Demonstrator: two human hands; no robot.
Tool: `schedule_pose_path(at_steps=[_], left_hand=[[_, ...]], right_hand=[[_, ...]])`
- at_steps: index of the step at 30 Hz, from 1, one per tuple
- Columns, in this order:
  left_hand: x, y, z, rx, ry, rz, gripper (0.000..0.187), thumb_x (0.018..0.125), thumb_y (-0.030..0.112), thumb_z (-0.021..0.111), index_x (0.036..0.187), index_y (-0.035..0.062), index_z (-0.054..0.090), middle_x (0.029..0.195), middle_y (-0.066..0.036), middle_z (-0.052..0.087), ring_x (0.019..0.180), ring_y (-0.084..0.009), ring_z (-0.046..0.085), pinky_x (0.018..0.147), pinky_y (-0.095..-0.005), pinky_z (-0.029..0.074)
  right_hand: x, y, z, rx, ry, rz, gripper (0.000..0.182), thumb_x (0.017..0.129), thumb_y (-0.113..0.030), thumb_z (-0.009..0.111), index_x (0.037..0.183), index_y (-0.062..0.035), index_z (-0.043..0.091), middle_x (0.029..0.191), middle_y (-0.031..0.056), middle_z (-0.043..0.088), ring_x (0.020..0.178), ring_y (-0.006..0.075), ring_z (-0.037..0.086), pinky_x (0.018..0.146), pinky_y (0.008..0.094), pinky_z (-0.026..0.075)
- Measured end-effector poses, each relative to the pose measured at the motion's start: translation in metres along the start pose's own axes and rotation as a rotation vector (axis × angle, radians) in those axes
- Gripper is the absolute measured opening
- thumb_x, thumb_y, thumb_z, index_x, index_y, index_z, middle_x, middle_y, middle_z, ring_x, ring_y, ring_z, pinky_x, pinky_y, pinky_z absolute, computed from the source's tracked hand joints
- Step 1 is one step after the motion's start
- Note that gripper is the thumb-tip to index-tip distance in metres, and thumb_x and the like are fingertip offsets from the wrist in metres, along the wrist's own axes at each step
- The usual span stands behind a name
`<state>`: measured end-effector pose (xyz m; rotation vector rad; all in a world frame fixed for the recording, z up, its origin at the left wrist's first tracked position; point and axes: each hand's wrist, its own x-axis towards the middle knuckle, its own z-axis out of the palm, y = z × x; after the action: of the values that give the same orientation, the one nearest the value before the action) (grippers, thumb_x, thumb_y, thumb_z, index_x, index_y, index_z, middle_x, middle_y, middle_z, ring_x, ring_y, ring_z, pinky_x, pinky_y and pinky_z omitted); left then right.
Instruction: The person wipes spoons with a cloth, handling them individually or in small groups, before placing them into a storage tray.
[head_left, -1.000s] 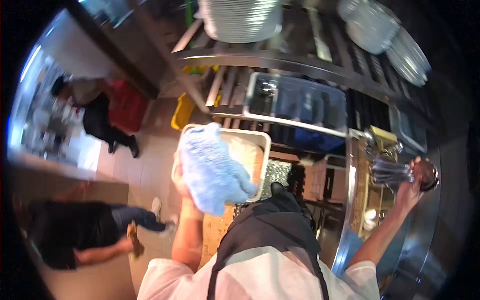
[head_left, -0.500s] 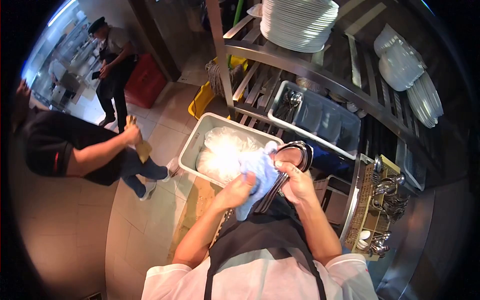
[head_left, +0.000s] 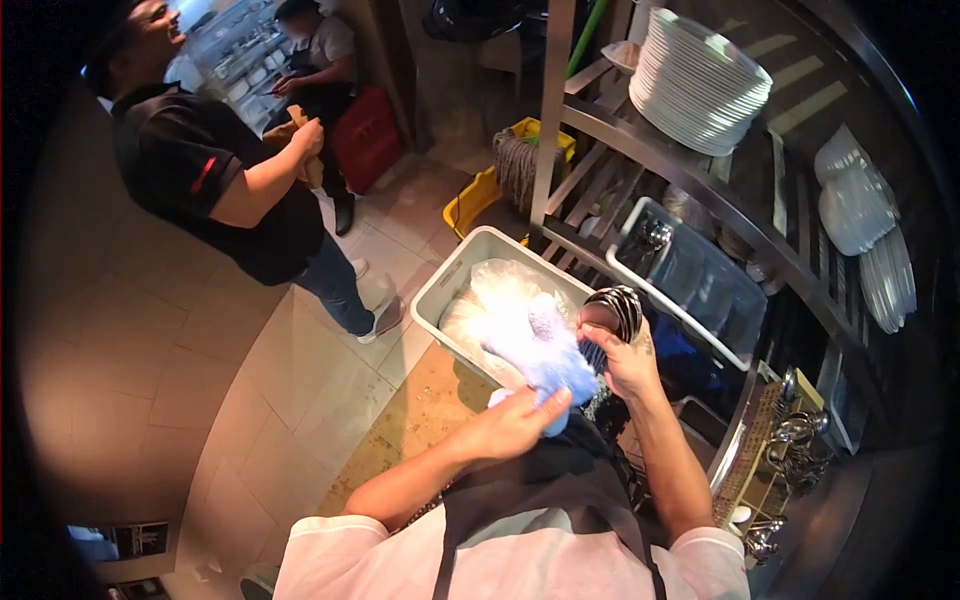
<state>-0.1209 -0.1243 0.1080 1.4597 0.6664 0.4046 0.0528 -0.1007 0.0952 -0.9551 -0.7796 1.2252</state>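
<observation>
My right hand (head_left: 628,362) is closed round a bunch of metal spoons (head_left: 622,308), their shiny rounded bowls pointing up and away from me. In my left hand (head_left: 515,422) is a light blue cloth (head_left: 560,365), pinched between thumb and fingers. The cloth lies against the spoons and hides most of their handles. Just beyond both hands stands a grey plastic tub (head_left: 428,300) with a clear plastic bag (head_left: 497,282) inside, partly washed out by bright light.
A metal rack (head_left: 690,165) holds stacked white plates (head_left: 695,85) and a grey cutlery bin (head_left: 690,285). Right of me is a cutlery basket (head_left: 745,430). Two people stand at the left, the nearer in a black shirt (head_left: 180,150). A yellow mop bucket (head_left: 475,205) sits behind the tub.
My view has swung left, so the scene sits further right. My left hand has slid down from the spoon heads with the cloth, which now covers the handles. The nearer person stands more upright.
</observation>
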Motion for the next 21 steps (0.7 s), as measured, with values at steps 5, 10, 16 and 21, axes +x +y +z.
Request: schedule_pose_path(at_steps=[5, 10, 16, 21], left_hand=[[0.024, -0.03, 0.002, 0.45, 0.182, 0.071, 0.043, 0.083, 0.038, 0.042, 0.1, -0.0015, 0.049, 0.098, -0.024, 0.052, 0.094, -0.04, 0.047, 0.083, -0.0398, 0.036], [0.027, -0.044, -0.024, 0.067, -0.054, 0.112, 0.041, 0.077, 0.028, 0.061, 0.105, 0.0009, 0.048, 0.098, -0.006, 0.054, 0.092, -0.016, 0.05, 0.081, -0.0312, 0.04], [0.015, -0.061, -0.025, -0.653, -0.222, -0.265, 0.044, 0.075, 0.019, 0.062, 0.113, 0.0037, 0.044, 0.104, -0.007, 0.052, 0.1, -0.0167, 0.048, 0.087, -0.0328, 0.038], [0.016, -0.077, -0.009, -1.066, -0.22, -0.291, 0.053, 0.073, 0.01, 0.06, 0.119, 0.0047, 0.036, 0.107, -0.01, 0.051, 0.101, -0.0223, 0.05, 0.089, -0.0356, 0.038]], right_hand=[[-0.002, 0.016, 0.01, 0.149, 0.055, 0.164, 0.015, 0.07, 0.004, 0.058, 0.084, 0.0007, 0.054, 0.077, 0.007, 0.057, 0.073, 0.0149, 0.054, 0.063, 0.0255, 0.045], [-0.005, 0.006, 0.011, 0.291, -0.08, 0.283, 0.016, 0.071, -0.001, 0.055, 0.086, 0.0046, 0.052, 0.081, 0.0091, 0.054, 0.073, 0.0158, 0.051, 0.068, 0.0251, 0.043], [-0.001, 0.041, -0.001, 0.603, -0.181, 0.581, 0.033, 0.07, 0.003, 0.049, 0.102, 0.0002, 0.043, 0.088, 0.0131, 0.049, 0.074, 0.0177, 0.05, 0.069, 0.0253, 0.045], [0.007, 0.057, -0.002, 0.729, -0.337, 0.62, 0.04, 0.067, 0.006, 0.051, 0.106, -0.002, 0.042, 0.091, 0.0161, 0.049, 0.076, 0.0196, 0.051, 0.069, 0.0263, 0.046]])
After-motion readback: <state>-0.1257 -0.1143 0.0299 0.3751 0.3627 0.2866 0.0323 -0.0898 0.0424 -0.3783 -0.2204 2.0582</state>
